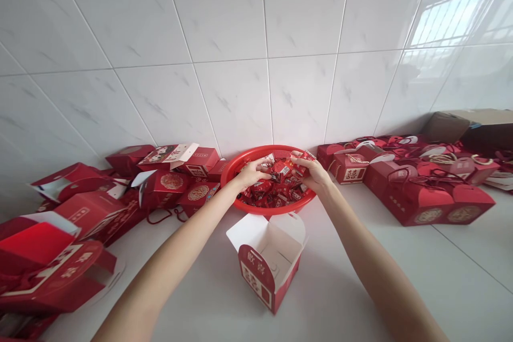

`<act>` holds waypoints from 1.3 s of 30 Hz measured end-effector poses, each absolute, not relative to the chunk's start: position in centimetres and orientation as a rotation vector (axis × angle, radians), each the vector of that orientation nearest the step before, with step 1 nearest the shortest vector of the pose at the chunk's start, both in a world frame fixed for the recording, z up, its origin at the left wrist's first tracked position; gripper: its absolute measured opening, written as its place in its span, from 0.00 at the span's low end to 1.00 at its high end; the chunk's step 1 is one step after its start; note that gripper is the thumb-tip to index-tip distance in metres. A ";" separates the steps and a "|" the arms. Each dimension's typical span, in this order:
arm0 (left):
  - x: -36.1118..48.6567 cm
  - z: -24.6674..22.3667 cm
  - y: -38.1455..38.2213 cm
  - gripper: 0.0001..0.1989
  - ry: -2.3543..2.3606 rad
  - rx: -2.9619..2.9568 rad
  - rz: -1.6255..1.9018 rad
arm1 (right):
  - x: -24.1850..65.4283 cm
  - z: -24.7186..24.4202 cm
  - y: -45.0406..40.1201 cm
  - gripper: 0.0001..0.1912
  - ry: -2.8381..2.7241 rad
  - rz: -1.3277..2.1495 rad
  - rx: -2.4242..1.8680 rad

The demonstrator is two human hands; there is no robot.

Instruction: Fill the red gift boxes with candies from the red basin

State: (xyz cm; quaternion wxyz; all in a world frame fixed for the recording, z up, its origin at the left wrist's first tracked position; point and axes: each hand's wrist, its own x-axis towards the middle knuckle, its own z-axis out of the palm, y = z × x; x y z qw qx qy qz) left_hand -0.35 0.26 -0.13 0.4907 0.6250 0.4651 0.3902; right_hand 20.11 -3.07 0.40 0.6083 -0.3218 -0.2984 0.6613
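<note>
A red plastic basket (226, 179) with a perforated wall stands against the tiled wall, filled with red-wrapped candies (276, 192). My left hand (253, 173) reaches over its left side, thumb and fingers apart and curved, touching the candies. At the right side, my right hand (315, 172) has its fingers closed on a red-wrapped candy (306, 156); whether more lie in the palm is hidden. Just in front of the basket, between my forearms, an open red gift box (256, 272) stands upright. Its flaps are spread, and the white inside shows no contents.
Several red gift boxes (168, 183) lie piled on the left, some with open flaps. More red boxes (412, 192) with cord handles stand on the right. A brown carton (449, 125) is behind them. The white tiled wall (236, 101) rises directly behind the basket.
</note>
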 end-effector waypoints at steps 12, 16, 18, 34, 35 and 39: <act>-0.2 0.3 0.2 0.24 1.016 1.518 1.093 | 20.0 -0.4 -2.7 0.20 -0.905 1.465 -0.722; 0.0 1.0 -1.3 0.21 0.900 1.542 1.235 | 19.7 0.0 -3.1 0.20 -0.986 1.430 -0.699; -0.1 1.3 -2.6 0.21 0.867 1.536 1.304 | 19.4 0.7 -3.7 0.20 -1.011 1.423 -0.684; -0.7 3.7 -11.8 0.14 0.725 1.304 1.508 | 17.7 5.1 -11.2 0.14 -1.421 1.236 -0.587; -0.6 3.7 -12.0 0.13 0.689 1.270 1.504 | 17.7 5.3 -11.5 0.14 -1.421 1.233 -0.583; -0.6 3.9 -12.7 0.12 0.634 1.223 1.496 | 17.5 5.7 -12.6 0.14 -1.412 1.215 -0.579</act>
